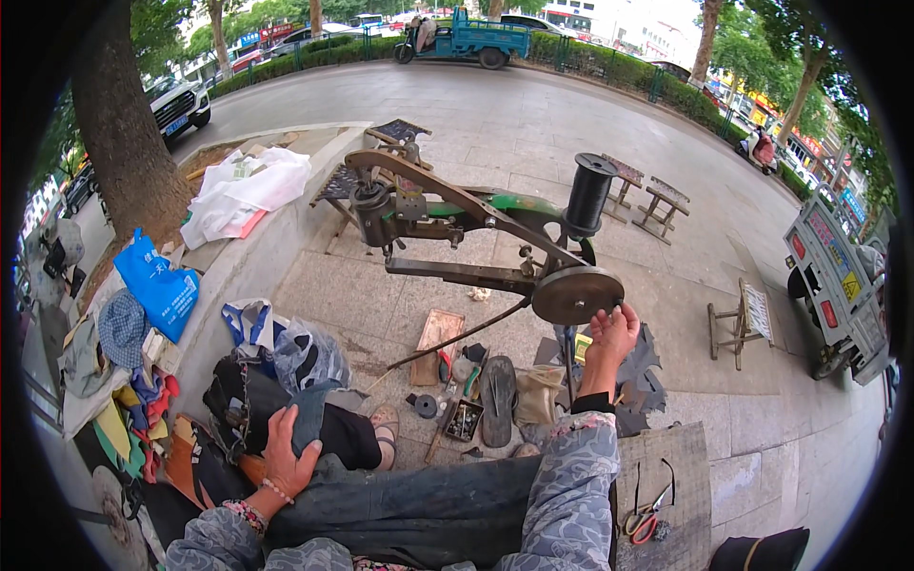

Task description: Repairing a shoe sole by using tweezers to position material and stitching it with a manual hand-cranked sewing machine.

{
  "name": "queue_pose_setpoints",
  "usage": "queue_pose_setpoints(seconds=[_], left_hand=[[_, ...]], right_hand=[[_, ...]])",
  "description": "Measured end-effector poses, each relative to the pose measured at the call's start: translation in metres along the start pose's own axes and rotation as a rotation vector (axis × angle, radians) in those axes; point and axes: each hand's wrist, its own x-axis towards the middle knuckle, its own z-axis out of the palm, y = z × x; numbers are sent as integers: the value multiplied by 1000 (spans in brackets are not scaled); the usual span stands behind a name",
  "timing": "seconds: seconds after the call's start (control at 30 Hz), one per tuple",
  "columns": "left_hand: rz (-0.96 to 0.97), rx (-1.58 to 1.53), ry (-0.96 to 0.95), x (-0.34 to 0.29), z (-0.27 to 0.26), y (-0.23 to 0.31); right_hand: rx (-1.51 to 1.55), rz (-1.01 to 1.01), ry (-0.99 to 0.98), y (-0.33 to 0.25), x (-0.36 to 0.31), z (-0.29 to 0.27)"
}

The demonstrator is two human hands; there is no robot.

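Observation:
A hand-cranked shoe-repair sewing machine (428, 186) stands in front of me, with a long dark metal arm and a round hand wheel (562, 297) at its right end. My right hand (614, 335) is closed at the wheel's right rim, fingertips pinching what looks like its small crank knob. Over my lap, my left hand (288, 459) grips a dark blue-grey piece of cloth (314, 414) between thumb and fingers. What lies under that piece is hidden. A large spool of black thread (590, 195) stands upright on the machine. A dark apron (409, 504) covers my lap.
On the ground are a dark shoe sole (498, 400), a wooden tray (441, 343) and a box of small parts (465, 420). Scissors (645, 519) and glasses (669, 481) lie on a board at right. Folding stools (743, 324) stand farther off; bags and scraps (143, 419) pile at left.

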Motion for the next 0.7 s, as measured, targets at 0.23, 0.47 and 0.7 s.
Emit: queue_pose_setpoints(seconds=[0.23, 0.47, 0.7], left_hand=[[-8, 11, -4, -2, -1, -2], [-10, -3, -7, -1, -1, -1], [3, 5, 0, 0, 1, -1]], right_hand=[[20, 12, -13, 3, -2, -1], [17, 17, -12, -1, -1, 0], [10, 22, -8, -5, -6, 3]])
